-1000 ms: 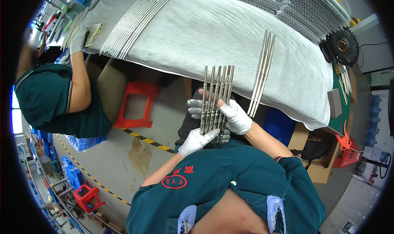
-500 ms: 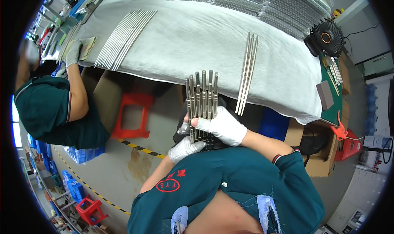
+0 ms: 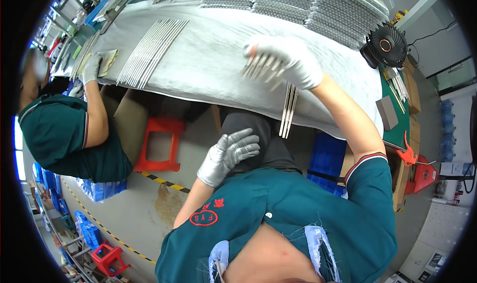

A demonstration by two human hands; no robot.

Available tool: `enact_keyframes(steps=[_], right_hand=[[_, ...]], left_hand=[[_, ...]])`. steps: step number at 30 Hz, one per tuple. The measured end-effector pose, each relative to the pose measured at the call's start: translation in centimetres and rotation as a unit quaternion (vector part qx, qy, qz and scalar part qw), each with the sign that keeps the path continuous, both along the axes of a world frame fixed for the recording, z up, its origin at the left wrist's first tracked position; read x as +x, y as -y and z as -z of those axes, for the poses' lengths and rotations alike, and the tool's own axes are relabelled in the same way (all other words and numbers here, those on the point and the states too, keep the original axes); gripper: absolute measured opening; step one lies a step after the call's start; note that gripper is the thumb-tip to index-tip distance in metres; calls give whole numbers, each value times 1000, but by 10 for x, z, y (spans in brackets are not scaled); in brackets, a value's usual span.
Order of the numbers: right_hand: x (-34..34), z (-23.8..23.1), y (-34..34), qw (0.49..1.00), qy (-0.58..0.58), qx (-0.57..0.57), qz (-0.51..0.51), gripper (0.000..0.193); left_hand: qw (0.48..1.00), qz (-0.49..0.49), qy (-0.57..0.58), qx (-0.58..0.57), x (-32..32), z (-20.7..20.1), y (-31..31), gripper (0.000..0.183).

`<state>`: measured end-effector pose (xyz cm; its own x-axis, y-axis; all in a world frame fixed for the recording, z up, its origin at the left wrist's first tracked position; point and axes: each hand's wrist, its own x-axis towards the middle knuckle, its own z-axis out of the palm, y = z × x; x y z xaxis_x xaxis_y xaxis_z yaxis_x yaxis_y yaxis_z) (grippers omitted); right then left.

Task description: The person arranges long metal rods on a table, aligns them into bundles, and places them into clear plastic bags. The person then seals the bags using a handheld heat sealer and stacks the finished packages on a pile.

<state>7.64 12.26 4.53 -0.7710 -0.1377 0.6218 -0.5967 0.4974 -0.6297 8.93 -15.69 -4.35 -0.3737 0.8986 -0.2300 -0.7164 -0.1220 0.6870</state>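
My right hand (image 3: 294,59), in a white glove, is closed around a bundle of metal rods (image 3: 262,68) above the cloth-covered table (image 3: 213,47). The hand and bundle are somewhat blurred, and the far part of the rods is hidden by the hand. Just below it, a few loose metal rods (image 3: 287,111) lie side by side, their near ends sticking out past the table edge. My left hand (image 3: 227,156), its glove greyed on the palm and fingers, hovers over my lap with fingers spread and nothing in it.
A row of thin rods (image 3: 151,52) lies on the table's left. Stacked bubble-wrapped packs (image 3: 343,17) line the back, with a black fan (image 3: 386,45) and a grey block (image 3: 386,112) at right. A co-worker (image 3: 64,131) sits at left beside a red stool (image 3: 161,141).
My right hand has carried the rod bundle from over my lap up and forward above the table. My left hand has let go of the bundle and opened.
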Motion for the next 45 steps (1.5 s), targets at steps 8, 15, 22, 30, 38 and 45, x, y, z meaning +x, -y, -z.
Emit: enact_keyframes(steps=[8, 15, 22, 30, 38, 45], right_hand=[[0, 39, -9, 939, 103, 308, -114, 38], [20, 27, -9, 918, 129, 355, -122, 83], [78, 10, -46, 884, 226, 407, 39, 82], [70, 22, -1, 869, 184, 458, -1, 77], [40, 13, -9, 878, 59, 444, -169, 28], [21, -59, -33, 972, -75, -160, 157, 11]], left_hand=[[994, -56, -58, -70, -29, 2, -11, 77], [979, -10, -156, -131, -47, -9, -34, 41], [902, -64, -334, -266, -55, -30, -39, 36], [933, 240, -154, -218, -52, -24, -86, 51], [888, 451, -80, -37, -39, -45, -106, 74], [961, 275, -20, -3, -42, -52, -87, 76]])
